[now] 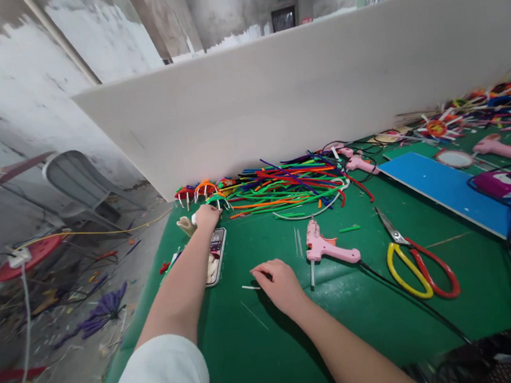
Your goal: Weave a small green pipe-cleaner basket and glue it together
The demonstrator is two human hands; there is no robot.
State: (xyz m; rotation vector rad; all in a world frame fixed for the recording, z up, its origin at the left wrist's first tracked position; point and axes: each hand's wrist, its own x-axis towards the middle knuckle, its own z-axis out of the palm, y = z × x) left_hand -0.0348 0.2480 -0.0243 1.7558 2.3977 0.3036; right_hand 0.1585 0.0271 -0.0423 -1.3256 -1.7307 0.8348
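My left hand point(206, 217) reaches to the far left of the green table, its fingers closed at a small green arched pipe-cleaner piece with white legs point(218, 201). Its fingertips are partly hidden. Beside it are similar red point(184, 193) and orange point(205, 188) pieces. Below that hand a phone point(217, 256) lies face up, partly covered by my forearm. My right hand point(279, 282) hovers low over the middle of the table, fingers bent together; what they hold, if anything, is hidden. A short white stick point(250, 287) shows just left of its fingers.
A pile of coloured pipe cleaners point(283, 185) lies along the white partition point(249, 110). To the right are a pink glue gun point(324, 248) with its cord, scissors point(412, 259) with yellow and red handles, and a blue board point(463, 195). Another pink glue gun point(360, 164) stands behind.
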